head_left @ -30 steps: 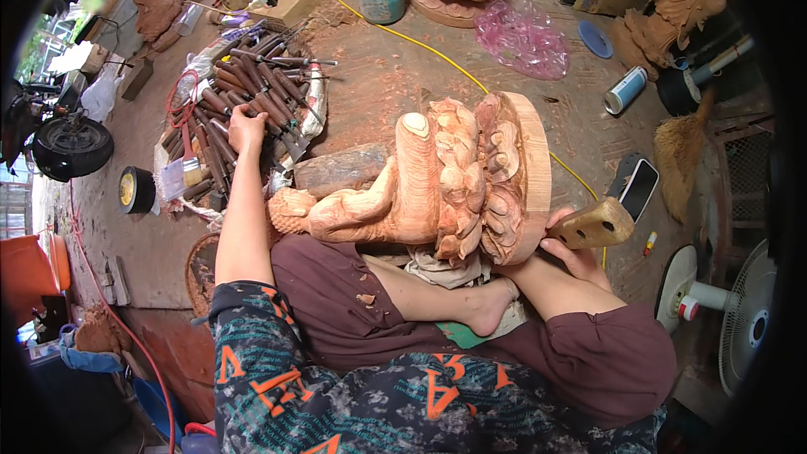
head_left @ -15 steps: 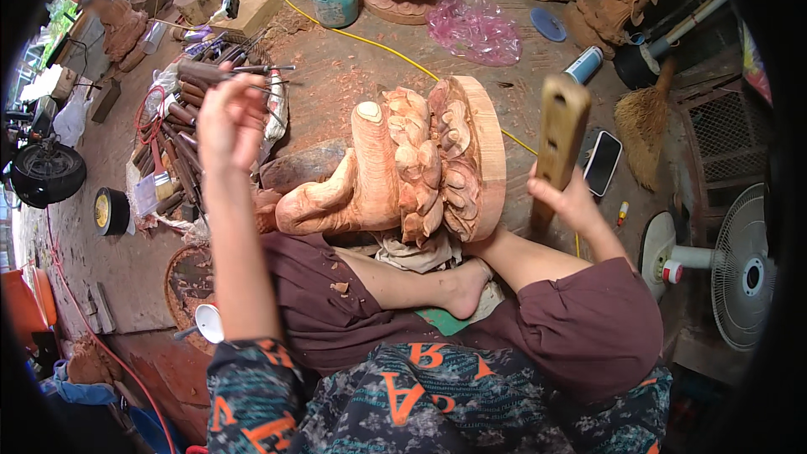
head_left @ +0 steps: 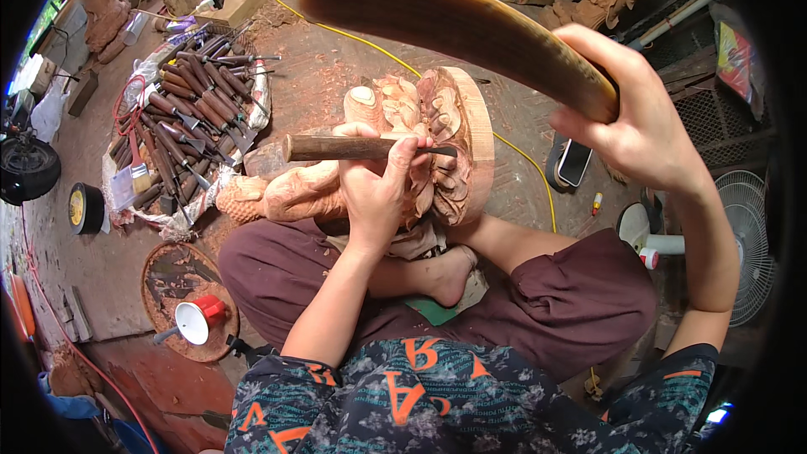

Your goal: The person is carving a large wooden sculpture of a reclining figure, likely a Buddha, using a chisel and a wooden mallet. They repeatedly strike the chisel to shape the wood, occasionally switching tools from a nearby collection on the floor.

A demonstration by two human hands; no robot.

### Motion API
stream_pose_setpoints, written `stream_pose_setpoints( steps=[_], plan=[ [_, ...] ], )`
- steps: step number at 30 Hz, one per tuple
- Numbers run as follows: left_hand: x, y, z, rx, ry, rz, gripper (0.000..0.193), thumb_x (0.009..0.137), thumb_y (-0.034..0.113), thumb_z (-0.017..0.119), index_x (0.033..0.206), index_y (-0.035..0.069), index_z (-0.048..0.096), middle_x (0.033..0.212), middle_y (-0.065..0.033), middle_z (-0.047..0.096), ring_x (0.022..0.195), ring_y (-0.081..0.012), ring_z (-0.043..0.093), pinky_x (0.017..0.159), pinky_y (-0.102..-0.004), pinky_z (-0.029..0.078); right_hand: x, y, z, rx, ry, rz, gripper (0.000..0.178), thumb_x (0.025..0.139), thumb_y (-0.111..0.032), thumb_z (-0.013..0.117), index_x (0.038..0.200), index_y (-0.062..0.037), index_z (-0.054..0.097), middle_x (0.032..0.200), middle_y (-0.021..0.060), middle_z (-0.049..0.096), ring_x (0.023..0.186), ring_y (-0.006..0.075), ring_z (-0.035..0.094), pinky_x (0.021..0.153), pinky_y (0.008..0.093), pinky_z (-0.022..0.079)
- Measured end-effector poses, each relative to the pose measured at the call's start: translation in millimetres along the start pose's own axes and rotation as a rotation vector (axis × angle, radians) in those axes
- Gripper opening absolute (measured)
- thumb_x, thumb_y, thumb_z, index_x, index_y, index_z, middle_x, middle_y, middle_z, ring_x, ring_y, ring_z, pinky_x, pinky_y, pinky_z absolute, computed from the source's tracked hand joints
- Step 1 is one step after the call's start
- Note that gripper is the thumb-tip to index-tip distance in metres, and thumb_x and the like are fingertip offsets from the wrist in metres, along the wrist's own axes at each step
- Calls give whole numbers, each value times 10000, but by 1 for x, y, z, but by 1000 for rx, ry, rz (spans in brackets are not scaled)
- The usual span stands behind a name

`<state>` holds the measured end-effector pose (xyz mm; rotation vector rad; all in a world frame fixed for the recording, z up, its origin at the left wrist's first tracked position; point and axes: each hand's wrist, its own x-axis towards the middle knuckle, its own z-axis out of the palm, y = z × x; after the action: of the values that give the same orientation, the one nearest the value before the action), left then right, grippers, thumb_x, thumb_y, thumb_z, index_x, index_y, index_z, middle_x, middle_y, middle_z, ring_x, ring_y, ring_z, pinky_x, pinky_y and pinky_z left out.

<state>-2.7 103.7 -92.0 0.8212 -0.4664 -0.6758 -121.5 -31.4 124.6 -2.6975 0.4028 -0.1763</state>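
A reddish wood carving (head_left: 303, 195) lies on its side before my legs, with carved petals and a round flat base (head_left: 480, 147) at its right end. My left hand (head_left: 374, 206) is closed around a carving chisel (head_left: 324, 148) with a brown wooden handle. The blade points right, with its tip at the petals beside the base; whether it touches the wood I cannot tell. Raised at the upper right, my right hand (head_left: 643, 113) grips one end of a long wooden mallet (head_left: 445, 29). Its broad body reaches left above the carving.
Several wood-handled chisels (head_left: 197, 101) lie heaped on a cloth at left. Nearer stand a black tape roll (head_left: 86, 208) and a red-and-white cup (head_left: 193, 322) on a round tray (head_left: 160, 282). A yellow cord (head_left: 528, 155), a phone (head_left: 573, 164) and a fan (head_left: 748, 244) are at right.
My left hand has moved right from beside the chisel heap to the carving, bringing the chisel along. My right hand has risen, swinging the mallet up and to the left over the carving.
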Motion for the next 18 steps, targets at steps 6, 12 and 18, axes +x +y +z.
stream_pose_setpoints(
  steps=[6,12,18],
  plan=[
    [-4,-4,5,-163,-27,-13,167,960,8,469,1095,36,375,1041,-155,592,997,-219,619,859,-330,533,43,-45,-1,16,-73,-62,338,771,-85,696,1065,8,558,836,32,553,800,81,521,697,255,436],
    [-4,-11,4,-158,-93,110,159,936,-43,484,1049,33,402,1041,-170,600,1007,-265,621,891,-379,526,72,-93,-1,-248,-187,-220,324,817,-188,674,1063,-5,573,855,80,603,796,153,577,701,300,466],
    [-2,-9,3,-200,-99,95,231,930,-51,491,1087,64,368,1030,-172,608,997,-258,618,883,-362,513,80,-90,6,-314,-223,-281,318,816,-182,674,1061,-6,573,852,78,602,794,151,576,699,300,466]
  ],
)
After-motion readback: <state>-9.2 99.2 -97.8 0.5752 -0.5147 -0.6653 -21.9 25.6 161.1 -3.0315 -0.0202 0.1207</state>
